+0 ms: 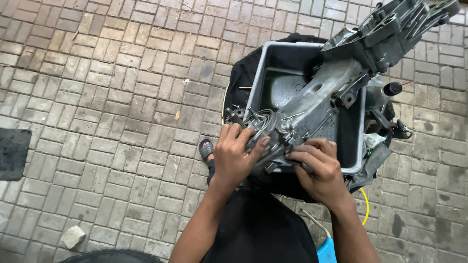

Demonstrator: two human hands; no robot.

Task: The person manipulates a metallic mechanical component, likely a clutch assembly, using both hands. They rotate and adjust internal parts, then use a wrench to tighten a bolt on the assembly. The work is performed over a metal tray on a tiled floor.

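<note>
A single camera worn on the person's head looks almost straight down from above. It sits close over the left hand and right hand, which fill the near centre. The grey tub lies just beyond them, and the brick floor spreads away to the left and far edge.

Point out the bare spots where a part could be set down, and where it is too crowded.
The brick paving left of the grey tray is open, bordered by a dark mat and a loose stone. Crowded: the tray's near end, where the left hand and right hand grip the metal engine casing, and its cluttered right side.
</note>
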